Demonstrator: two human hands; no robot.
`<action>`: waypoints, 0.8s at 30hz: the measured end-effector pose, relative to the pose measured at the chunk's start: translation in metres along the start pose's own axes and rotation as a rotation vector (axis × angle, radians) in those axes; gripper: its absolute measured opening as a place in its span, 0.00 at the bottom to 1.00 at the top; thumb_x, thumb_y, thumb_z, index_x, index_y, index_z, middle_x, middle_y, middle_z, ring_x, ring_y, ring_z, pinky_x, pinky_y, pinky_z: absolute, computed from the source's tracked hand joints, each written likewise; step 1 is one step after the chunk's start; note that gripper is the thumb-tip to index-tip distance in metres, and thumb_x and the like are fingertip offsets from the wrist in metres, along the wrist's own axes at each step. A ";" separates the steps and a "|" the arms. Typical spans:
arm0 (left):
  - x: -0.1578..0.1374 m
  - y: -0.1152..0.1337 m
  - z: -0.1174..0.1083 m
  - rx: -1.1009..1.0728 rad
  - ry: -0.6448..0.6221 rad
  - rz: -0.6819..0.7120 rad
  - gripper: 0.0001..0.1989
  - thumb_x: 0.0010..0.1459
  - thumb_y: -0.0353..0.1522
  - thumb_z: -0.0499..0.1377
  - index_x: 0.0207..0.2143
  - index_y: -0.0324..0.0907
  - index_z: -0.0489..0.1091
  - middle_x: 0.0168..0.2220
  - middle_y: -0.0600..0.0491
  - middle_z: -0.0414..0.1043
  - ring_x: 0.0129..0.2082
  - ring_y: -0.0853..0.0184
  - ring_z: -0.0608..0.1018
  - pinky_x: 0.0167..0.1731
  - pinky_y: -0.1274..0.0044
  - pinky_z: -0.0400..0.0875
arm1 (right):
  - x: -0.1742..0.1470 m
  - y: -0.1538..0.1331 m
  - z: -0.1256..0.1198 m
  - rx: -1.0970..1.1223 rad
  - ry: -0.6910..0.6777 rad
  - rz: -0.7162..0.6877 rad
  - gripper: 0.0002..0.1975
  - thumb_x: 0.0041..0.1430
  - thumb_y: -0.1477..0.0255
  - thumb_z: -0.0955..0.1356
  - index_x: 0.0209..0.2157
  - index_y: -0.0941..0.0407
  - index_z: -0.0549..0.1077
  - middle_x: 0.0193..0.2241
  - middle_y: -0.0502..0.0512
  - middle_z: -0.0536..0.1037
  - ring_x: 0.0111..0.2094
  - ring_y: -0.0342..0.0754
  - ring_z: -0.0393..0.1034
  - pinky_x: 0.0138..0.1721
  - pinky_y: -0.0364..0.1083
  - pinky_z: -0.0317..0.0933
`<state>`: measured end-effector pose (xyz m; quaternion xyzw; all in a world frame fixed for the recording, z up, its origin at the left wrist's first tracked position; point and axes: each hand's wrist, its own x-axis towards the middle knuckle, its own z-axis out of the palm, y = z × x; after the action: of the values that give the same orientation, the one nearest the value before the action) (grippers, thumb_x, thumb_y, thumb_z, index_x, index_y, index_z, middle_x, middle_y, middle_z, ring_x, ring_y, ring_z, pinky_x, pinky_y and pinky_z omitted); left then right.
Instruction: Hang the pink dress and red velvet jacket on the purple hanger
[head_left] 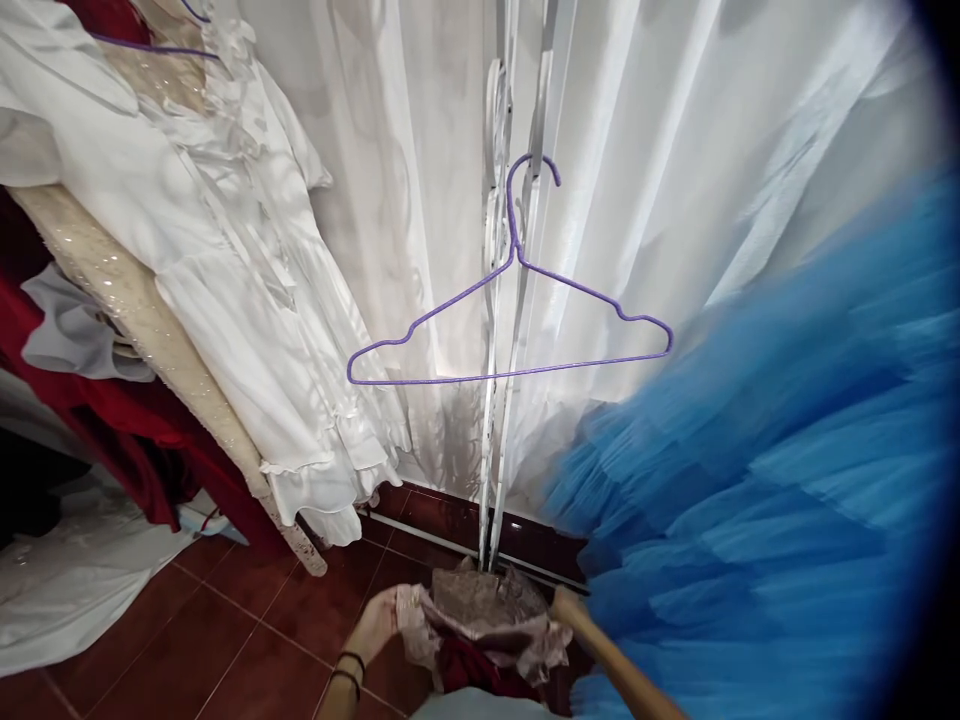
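Note:
Low in the head view, my left hand (381,620) is closed on one side of a pale pink, translucent, crumpled piece (480,622); whether it is thin fabric or plastic I cannot tell. My right hand (566,607) grips its other side, so it is stretched between both hands. Dark red cloth (476,668) shows just below its edge. Above and apart from the hands, an empty purple wire hanger (514,255) hangs by its hook on a white metal stand (491,420).
At left hang a white ruffled dress (225,250), a beige sequinned garment (150,310) and dark red garments (142,440). A full blue tulle skirt (750,520) fills the right side. White curtains (637,130) hang behind, above a red tiled floor (247,630).

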<state>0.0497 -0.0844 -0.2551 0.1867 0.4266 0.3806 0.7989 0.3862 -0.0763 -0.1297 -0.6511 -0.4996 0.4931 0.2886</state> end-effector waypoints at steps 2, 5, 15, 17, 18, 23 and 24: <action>0.006 0.044 0.003 0.055 0.061 0.164 0.13 0.28 0.23 0.65 0.24 0.40 0.76 0.25 0.51 0.76 0.27 0.63 0.78 0.28 0.75 0.74 | 0.022 0.002 -0.007 0.135 -0.012 0.018 0.13 0.62 0.65 0.69 0.28 0.60 0.70 0.21 0.46 0.68 0.20 0.38 0.63 0.22 0.38 0.60; 0.002 0.126 0.021 0.105 0.137 0.445 0.15 0.26 0.21 0.60 0.23 0.40 0.77 0.22 0.52 0.76 0.25 0.65 0.77 0.27 0.77 0.73 | 0.054 -0.016 -0.027 0.378 -0.023 -0.053 0.18 0.58 0.63 0.69 0.19 0.56 0.65 0.17 0.46 0.67 0.18 0.41 0.63 0.22 0.42 0.63; -0.047 0.343 0.133 0.272 0.205 1.281 0.20 0.27 0.29 0.73 0.30 0.41 0.78 0.31 0.54 0.80 0.35 0.66 0.80 0.41 0.77 0.75 | 0.011 -0.162 -0.028 1.035 -0.541 -0.362 0.12 0.53 0.64 0.65 0.36 0.54 0.74 0.34 0.54 0.81 0.41 0.51 0.76 0.48 0.54 0.70; -0.052 0.364 0.159 0.356 0.147 1.403 0.20 0.32 0.33 0.74 0.32 0.41 0.79 0.34 0.52 0.81 0.38 0.66 0.81 0.44 0.76 0.75 | -0.001 -0.174 -0.037 1.013 -0.464 -0.503 0.11 0.48 0.67 0.67 0.33 0.54 0.75 0.32 0.53 0.80 0.38 0.50 0.75 0.47 0.53 0.70; -0.055 0.372 0.171 0.411 0.118 1.428 0.20 0.33 0.34 0.74 0.33 0.41 0.79 0.36 0.51 0.81 0.39 0.65 0.81 0.46 0.75 0.75 | -0.005 -0.176 -0.045 0.984 -0.414 -0.565 0.11 0.45 0.69 0.68 0.33 0.54 0.76 0.32 0.53 0.80 0.37 0.49 0.75 0.46 0.52 0.71; -0.065 0.386 0.226 0.794 0.008 1.376 0.24 0.32 0.37 0.75 0.36 0.39 0.80 0.39 0.47 0.81 0.44 0.58 0.80 0.48 0.70 0.75 | -0.013 -0.175 -0.079 0.796 -0.018 -0.789 0.17 0.48 0.70 0.72 0.43 0.51 0.76 0.39 0.51 0.80 0.35 0.46 0.72 0.37 0.46 0.69; -0.067 0.383 0.235 0.847 -0.009 1.354 0.24 0.32 0.37 0.75 0.35 0.39 0.80 0.37 0.48 0.80 0.42 0.58 0.80 0.46 0.70 0.76 | -0.012 -0.174 -0.081 0.751 0.107 -0.837 0.15 0.49 0.69 0.71 0.41 0.51 0.77 0.38 0.51 0.79 0.36 0.46 0.72 0.39 0.46 0.69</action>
<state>0.0485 0.1155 0.1530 0.6945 0.3257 0.5878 0.2570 0.3979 -0.0199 0.0536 -0.2743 -0.4902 0.4469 0.6963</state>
